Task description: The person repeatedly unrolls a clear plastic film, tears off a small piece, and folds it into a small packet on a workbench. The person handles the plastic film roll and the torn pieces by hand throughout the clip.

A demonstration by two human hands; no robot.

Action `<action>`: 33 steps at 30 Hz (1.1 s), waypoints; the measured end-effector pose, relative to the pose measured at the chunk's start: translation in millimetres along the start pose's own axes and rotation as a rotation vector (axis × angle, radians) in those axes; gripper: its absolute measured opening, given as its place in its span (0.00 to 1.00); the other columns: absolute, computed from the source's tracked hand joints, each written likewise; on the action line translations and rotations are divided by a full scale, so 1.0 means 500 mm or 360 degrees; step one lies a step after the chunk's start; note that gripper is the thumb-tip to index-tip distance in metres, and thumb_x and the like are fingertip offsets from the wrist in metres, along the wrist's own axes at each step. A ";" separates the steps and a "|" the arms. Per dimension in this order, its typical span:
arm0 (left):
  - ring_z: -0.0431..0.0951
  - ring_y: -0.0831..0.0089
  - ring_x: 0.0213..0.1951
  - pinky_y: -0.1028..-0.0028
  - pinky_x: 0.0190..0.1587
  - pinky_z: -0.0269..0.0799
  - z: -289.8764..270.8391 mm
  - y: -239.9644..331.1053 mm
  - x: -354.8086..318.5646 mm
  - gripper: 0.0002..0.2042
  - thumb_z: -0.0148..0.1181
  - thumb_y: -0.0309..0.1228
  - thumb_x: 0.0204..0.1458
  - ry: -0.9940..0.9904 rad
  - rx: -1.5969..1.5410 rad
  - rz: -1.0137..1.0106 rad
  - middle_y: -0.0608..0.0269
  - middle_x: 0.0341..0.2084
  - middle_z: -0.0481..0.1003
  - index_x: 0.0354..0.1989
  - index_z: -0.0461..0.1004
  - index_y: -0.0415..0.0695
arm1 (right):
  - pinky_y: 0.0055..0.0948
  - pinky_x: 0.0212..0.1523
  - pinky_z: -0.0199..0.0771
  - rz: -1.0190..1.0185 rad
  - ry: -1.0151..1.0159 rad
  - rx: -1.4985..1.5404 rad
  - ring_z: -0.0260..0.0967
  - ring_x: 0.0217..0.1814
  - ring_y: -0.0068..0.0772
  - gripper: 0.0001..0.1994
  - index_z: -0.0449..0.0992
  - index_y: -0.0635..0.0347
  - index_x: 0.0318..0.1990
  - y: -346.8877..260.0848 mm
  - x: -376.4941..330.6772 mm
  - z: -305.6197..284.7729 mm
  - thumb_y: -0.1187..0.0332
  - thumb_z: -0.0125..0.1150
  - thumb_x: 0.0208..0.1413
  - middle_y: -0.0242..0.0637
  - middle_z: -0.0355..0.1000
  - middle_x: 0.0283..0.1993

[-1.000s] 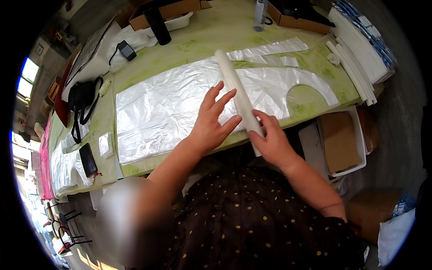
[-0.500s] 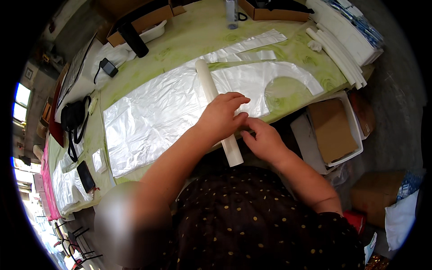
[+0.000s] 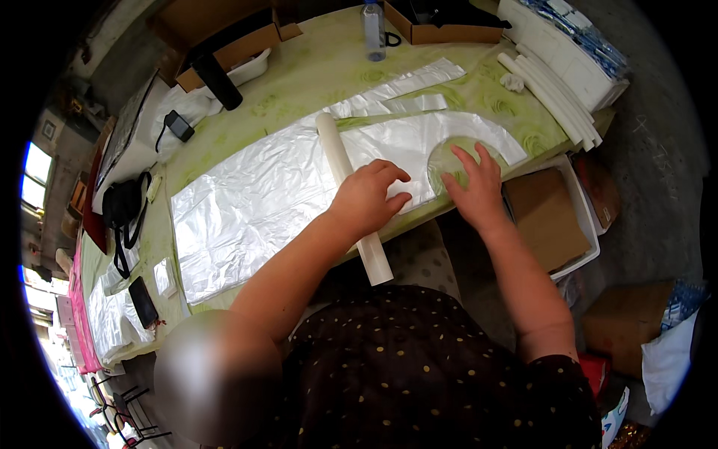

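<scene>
A shiny white plastic bag [image 3: 247,206] lies flat on the table, with a rounded cutout and strap-like strips at its right side. Across it rests a long cream tube [image 3: 334,148], its near end jutting past the table edge. My left hand [image 3: 366,198] lies over the tube's middle, fingers curved and thumb apart, and hides part of it. Over the cutout hovers my right hand [image 3: 479,191], fingers spread, with nothing in it that I can see.
Several white tubes [image 3: 557,101] lie at the right edge by a white box [image 3: 568,56]. A clear bottle [image 3: 374,34] and cardboard tray [image 3: 449,31] stand at the back. A black bag [image 3: 122,202] and phone [image 3: 142,301] lie left. A bin [image 3: 591,217] sits below right.
My right hand has left my left hand, moving right and away from me, and its fingers have spread over the cutout. My left hand stays at the tube.
</scene>
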State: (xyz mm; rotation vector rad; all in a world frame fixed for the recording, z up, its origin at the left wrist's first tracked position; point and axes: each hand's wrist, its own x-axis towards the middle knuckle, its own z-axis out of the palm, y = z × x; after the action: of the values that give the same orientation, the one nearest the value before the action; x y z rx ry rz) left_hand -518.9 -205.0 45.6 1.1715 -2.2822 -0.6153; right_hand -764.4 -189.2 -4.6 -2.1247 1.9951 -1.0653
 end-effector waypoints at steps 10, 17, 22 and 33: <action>0.75 0.74 0.52 0.70 0.57 0.71 -0.049 0.032 -0.100 0.17 0.65 0.33 0.61 -0.0030 -0.0801 -0.0520 0.66 0.50 0.76 0.57 0.74 0.47 | 0.68 0.72 0.45 0.0153 -0.0390 -0.0369 0.53 0.75 0.46 0.32 0.71 0.56 0.64 0.025 0.093 0.063 0.54 0.67 0.52 0.36 0.61 0.71; 0.74 0.72 0.51 0.67 0.55 0.72 -0.077 0.009 -0.055 0.23 0.64 0.32 0.60 0.0476 -0.1939 -0.0870 0.64 0.49 0.75 0.63 0.68 0.42 | 0.62 0.75 0.43 -0.0930 -0.0194 0.0338 0.54 0.75 0.51 0.32 0.72 0.57 0.63 -0.204 0.000 -0.009 0.63 0.69 0.48 0.39 0.64 0.69; 0.74 0.75 0.44 0.65 0.51 0.74 -0.132 -0.061 -0.080 0.19 0.65 0.32 0.59 0.0819 -0.2097 -0.0836 0.67 0.41 0.74 0.57 0.71 0.44 | 0.60 0.75 0.44 -0.1068 -0.0289 0.0580 0.56 0.74 0.50 0.26 0.76 0.53 0.59 -0.271 -0.042 -0.039 0.68 0.69 0.48 0.36 0.67 0.66; 0.77 0.74 0.39 0.71 0.42 0.73 -0.276 -0.412 -0.333 0.20 0.65 0.34 0.57 0.1135 -0.0447 -0.1379 0.69 0.37 0.77 0.58 0.74 0.45 | 0.47 0.68 0.64 -0.0874 -0.0542 0.0911 0.60 0.70 0.56 0.16 0.81 0.56 0.47 -0.248 -0.124 0.032 0.73 0.70 0.47 0.42 0.70 0.63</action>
State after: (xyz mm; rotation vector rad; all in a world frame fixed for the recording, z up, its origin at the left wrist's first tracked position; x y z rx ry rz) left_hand -224.8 -197.7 -6.7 1.8402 -1.0152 -0.6352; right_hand -645.0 -119.3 13.5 -2.3325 0.8377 -1.0561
